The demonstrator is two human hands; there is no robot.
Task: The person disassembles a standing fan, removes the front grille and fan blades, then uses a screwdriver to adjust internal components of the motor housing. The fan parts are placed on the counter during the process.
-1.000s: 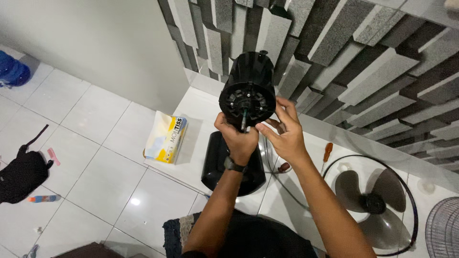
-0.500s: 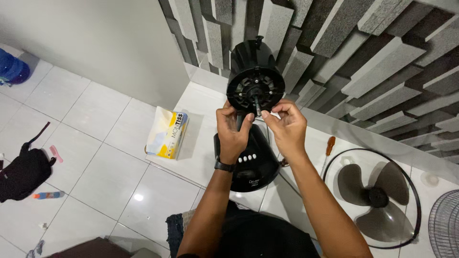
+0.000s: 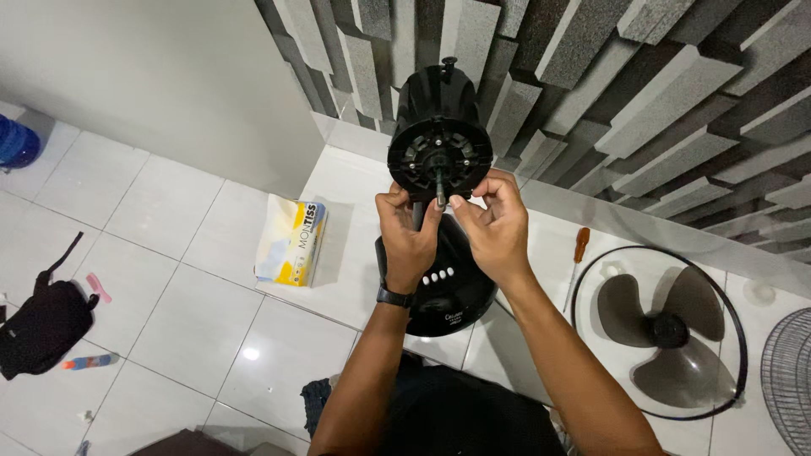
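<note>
While the round black plastic fan motor housing (image 3: 439, 127) stands on its black base (image 3: 446, 287) on the white tiled floor near the grey panelled wall, the left hand (image 3: 409, 239) and right hand (image 3: 494, 226) pinch its metal shaft (image 3: 440, 187).

Wire fan grille (image 3: 790, 380) cut off at right edge — fan stand's neck (image 3: 420, 218) hidden behind hands.
</note>
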